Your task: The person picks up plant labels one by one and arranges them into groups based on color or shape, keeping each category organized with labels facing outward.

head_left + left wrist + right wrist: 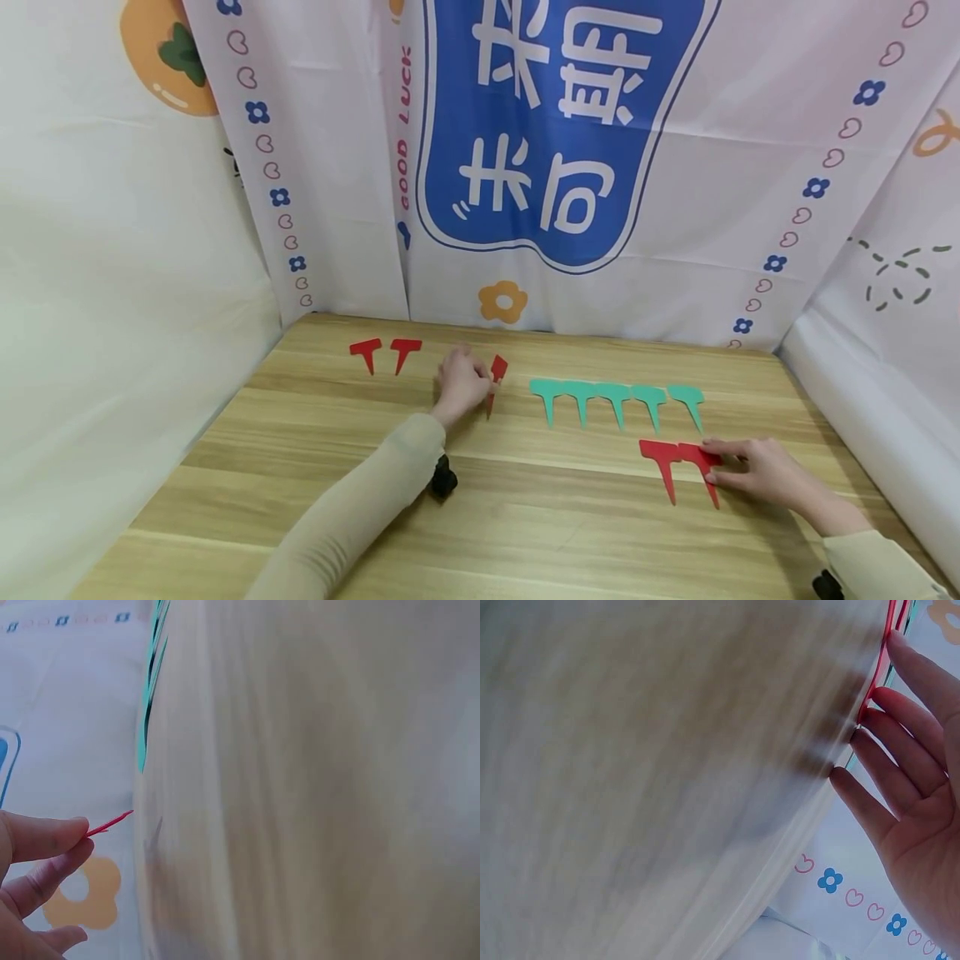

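Note:
My left hand [461,385] pinches a red T-shaped plant label [498,367] between thumb and fingers, its pointed stem hanging down; the left wrist view shows this label nearly edge-on. On the right, the fingertips of my right hand [768,475] rest on a second red plant label [696,455], which lies flat with its stem toward the front. Directly left of that one, another red label [660,451] lies with its head close against it. Behind this pair runs a row of several green T-shaped plant labels [615,393], heads side by side and stems pointing forward.
Two more red labels [406,346] lie apart from the others at the back left of the wooden table [525,533]. A printed cloth [345,267] hangs along the table's back edge, with white cloth at both sides.

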Available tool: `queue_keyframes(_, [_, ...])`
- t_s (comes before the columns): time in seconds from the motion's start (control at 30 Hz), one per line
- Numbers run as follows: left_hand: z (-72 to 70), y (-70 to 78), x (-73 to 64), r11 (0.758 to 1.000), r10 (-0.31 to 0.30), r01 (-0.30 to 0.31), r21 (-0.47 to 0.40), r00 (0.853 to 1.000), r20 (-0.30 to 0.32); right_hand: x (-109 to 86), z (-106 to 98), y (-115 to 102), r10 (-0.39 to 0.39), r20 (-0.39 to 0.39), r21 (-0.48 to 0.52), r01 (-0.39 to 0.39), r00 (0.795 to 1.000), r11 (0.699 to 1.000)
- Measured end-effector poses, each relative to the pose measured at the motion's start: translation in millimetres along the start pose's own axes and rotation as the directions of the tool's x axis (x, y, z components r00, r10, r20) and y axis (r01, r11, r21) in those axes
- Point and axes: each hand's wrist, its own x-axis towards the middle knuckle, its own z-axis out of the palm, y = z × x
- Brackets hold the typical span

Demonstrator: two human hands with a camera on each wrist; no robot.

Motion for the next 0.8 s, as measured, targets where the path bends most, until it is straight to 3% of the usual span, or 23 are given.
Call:
queue_keyframes(0.27, [9.9,13.9,-17.2,0.995,0.069,-0.066,-0.072,0.997,0.032,-0.5,-0.1,0.1,0.006,0.003,0.0,-0.006,1.0,1.0])
queue_keyframes(0.57, [20.2,30.1,-31.3,0.986,0.08,-0.068,-0.155,0.994,0.076,0.0,0.7,1.1,0.009,-0.001,-0.015,-0.009,1.0,1.0])
queue_keyframes(0.8, [31.3,43.6,-37.5,0.987,0.088,-0.075,-0.143,0.992,0.092,0.3,1.1,1.6,0.017,0.01,-0.009,-0.017,1.0,1.0])
